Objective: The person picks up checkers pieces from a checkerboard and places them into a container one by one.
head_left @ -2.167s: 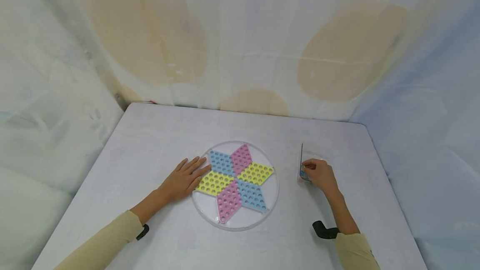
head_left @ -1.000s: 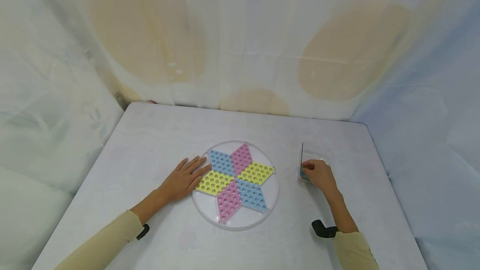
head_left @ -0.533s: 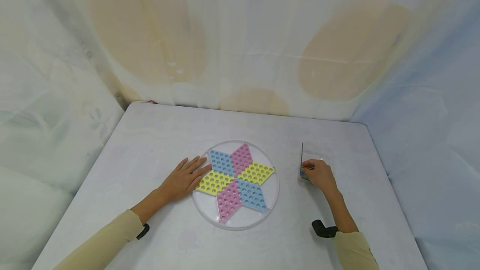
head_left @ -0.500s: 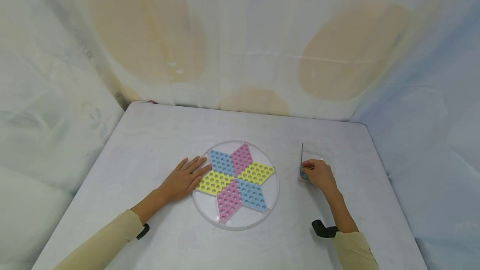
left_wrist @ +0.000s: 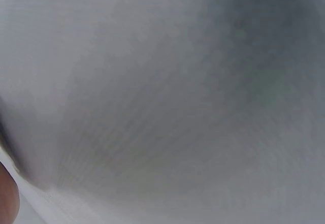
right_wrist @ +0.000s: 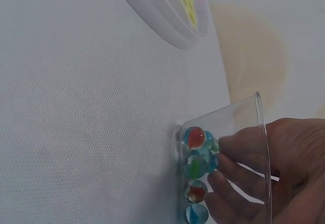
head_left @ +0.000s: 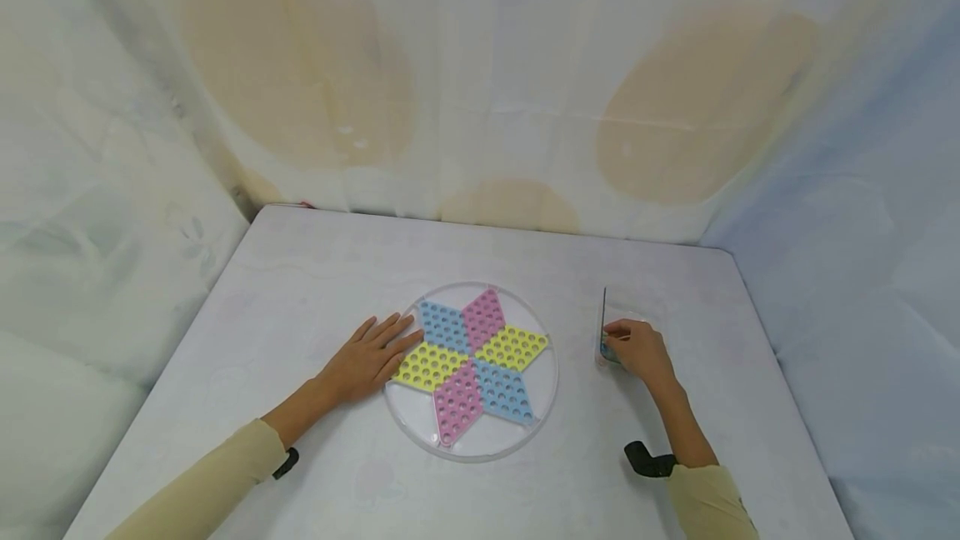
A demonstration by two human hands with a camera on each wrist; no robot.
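Note:
A round Chinese checkers board (head_left: 546,407) with a pink, yellow and blue star of holes lies on the table. My left hand (head_left: 369,359) rests flat at its left rim, fingers spread, fingertips over the edge. To the right, a clear plastic box (right_wrist: 231,107) holds several glass marbles (right_wrist: 195,167) with red, green and blue swirls. My right hand (head_left: 640,350) reaches into this box. In the right wrist view its fingers (right_wrist: 231,172) stretch down, slightly bent and apart, with their tips right at the marbles. The left wrist view is mostly a blurred pale surface.
The white table (head_left: 330,257) carries the board at its centre and the box to the right. A thin dark upright edge (head_left: 603,311) shows at the box's left side. Pale curtains (head_left: 480,90) hang behind and on both sides.
My right fingertips shift only slightly inside the box among the marbles. The left hand and the board stay where they were.

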